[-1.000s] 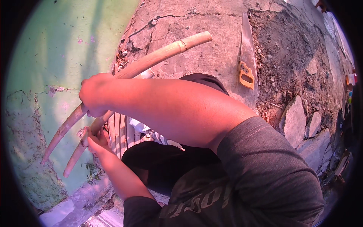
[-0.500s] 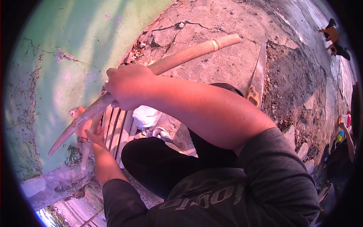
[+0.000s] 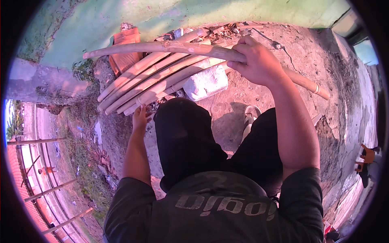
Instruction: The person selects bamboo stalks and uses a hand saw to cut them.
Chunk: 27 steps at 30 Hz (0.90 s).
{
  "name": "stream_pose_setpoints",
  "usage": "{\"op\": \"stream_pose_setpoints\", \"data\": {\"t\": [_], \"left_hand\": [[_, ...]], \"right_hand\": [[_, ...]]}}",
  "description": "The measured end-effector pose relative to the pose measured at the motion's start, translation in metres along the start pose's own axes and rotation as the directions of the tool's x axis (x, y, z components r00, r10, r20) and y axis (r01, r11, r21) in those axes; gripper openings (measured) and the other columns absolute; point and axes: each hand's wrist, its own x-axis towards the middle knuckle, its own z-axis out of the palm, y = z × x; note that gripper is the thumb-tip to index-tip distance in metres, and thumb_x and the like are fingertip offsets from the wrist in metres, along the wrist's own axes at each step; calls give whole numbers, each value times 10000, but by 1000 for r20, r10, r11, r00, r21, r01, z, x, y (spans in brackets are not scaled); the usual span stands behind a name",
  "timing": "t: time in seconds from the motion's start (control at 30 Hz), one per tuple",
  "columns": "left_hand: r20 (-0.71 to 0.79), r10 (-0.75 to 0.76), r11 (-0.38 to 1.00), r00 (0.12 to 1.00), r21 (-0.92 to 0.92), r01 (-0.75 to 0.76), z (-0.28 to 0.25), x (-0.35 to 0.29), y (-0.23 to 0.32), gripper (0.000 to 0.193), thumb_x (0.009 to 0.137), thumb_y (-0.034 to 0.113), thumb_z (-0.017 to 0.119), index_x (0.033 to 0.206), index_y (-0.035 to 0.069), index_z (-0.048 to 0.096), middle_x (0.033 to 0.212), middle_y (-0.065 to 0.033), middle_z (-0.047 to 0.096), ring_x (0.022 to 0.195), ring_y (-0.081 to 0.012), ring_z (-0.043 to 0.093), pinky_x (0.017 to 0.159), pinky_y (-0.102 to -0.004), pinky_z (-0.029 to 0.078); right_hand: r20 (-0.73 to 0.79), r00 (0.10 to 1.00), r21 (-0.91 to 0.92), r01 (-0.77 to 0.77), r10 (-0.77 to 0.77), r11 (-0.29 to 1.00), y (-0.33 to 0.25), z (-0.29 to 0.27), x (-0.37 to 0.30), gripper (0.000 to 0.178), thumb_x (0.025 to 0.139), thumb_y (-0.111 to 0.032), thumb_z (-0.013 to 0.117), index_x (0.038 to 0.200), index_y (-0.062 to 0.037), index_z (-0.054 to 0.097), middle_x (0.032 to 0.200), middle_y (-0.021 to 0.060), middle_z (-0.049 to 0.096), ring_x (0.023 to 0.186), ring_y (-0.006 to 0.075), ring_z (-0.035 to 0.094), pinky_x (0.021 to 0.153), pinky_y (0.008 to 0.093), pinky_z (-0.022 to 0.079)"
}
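- Two legs in dark trousers (image 3: pixel 182 131) are bending nearest the camera, and a pale shoe (image 3: pixel 248 124) is showing between them.
- Just beyond the left knee, the left hand (image 3: pixel 139 119) is reaching up to the near ends of some bamboo poles (image 3: pixel 129 77); its fingertips are meeting or overlapping the lowest end (I cannot tell whether they are pinching it or only resting there).
- Those poles are lying side by side on the left, slanting from near left to far right.
- A white block-like lump (image 3: pixel 206 83) is sitting at the near right side of the poles, beyond the gap between the knees.
- Farther right, the right hand (image 3: pixel 261 62) is gripping a long bamboo pole (image 3: pixel 194 48), its fingers curling over the top and its thumb pressing from the near side.
- That long pole is stretching across the scene, crossing over the far part of the others on the left and sloping nearer on the right.
- Behind its left part, a reddish-brown slab (image 3: pixel 125 50) is leaning by the green wall (image 3: pixel 243 12), which is closing off the far side.
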Motion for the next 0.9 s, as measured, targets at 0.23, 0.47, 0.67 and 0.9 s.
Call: {"op": "stream_pose_setpoints", "data": {"t": [0.23, 0.47, 0.67, 0.9], "left_hand": [[-145, 456, 886, 878, 165, -433, -37, -60, -30, 285, 961, 279, 659, 1155, 73, 629, 1070, -57, 673, 896, -162, 658, 778, -319, 517], [115, 974, 73, 193, 651, -756, 4, -150, 174, 561, 755, 328, 829, 1190, 47, 615, 1205, -128, 613, 1180, -332, 549, 1013, -465, 420], [443, 830, -47, 338, 660, -749, 25, -164, 227, 720, 609, 438, 876, 1197, 106, 625, 1246, -89, 585, 1252, -321, 497, 1068, -488, 362], [578, 631, 21, 518, 654, -756, 66, -168, 233, 480, 761, 428, 796, 1049, 73, 648, 869, -186, 689, 846, -392, 674, 750, -468, 531]], "right_hand": [[45, 999, -154, -18, 25, 988, -40, -14, -3, 405, 845, -367, 732, 1147, -105, 667, 1200, 63, 575, 999, 307, 650, 852, 436, 543], [104, 988, -330, 139, -111, 934, -93, -55, -8, 323, 855, -366, 714, 1072, -131, 669, 1133, 40, 567, 1042, 256, 619, 852, 432, 538], [117, 960, -309, 277, -253, 910, -99, -74, -28, 332, 812, -357, 748, 1049, -137, 672, 1133, 31, 567, 1051, 254, 614, 827, 431, 539], [-73, 930, -328, 320, -361, 889, -48, -73, -55, 383, 779, -352, 774, 1109, -181, 680, 1209, 63, 559, 1177, 288, 543, 1015, 511, 442]]}}
